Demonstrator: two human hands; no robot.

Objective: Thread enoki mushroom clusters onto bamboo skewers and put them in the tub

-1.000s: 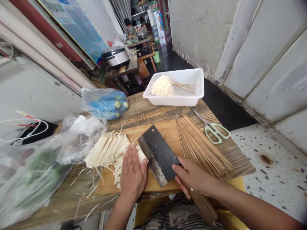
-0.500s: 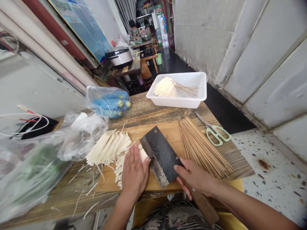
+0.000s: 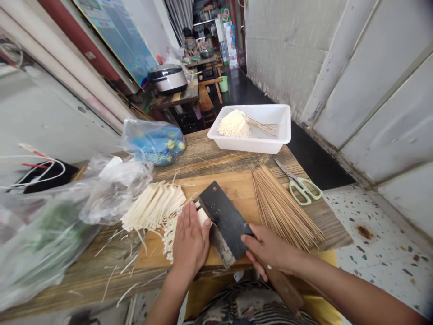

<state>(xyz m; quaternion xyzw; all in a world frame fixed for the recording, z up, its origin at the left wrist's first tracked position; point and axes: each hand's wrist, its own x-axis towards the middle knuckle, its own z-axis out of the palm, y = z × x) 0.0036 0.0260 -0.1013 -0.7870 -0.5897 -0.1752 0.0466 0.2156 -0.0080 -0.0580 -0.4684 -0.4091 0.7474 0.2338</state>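
Note:
My left hand lies with straight fingers on a bunch of enoki mushrooms, pressing it to the wooden cutting board. The thick base end shows between thumb and fingers. In my right hand is a cleaver, gripped where the wooden handle meets the dark blade. The blade leans tilted beside the base end of the bunch; whether its edge touches it I cannot tell. Flattened pieces of enoki lie in an overlapping row left of my left hand.
Right of the board are thin wooden skewers and green-handled scissors. A white plastic tub at the far edge holds skewered enoki. Plastic bags and a blue bagged bundle sit left. A person is in the background.
The cleaver and my right hand have shifted slightly left, toward the bunch. My left hand stays almost in place, lying on the enoki. The view has moved a little.

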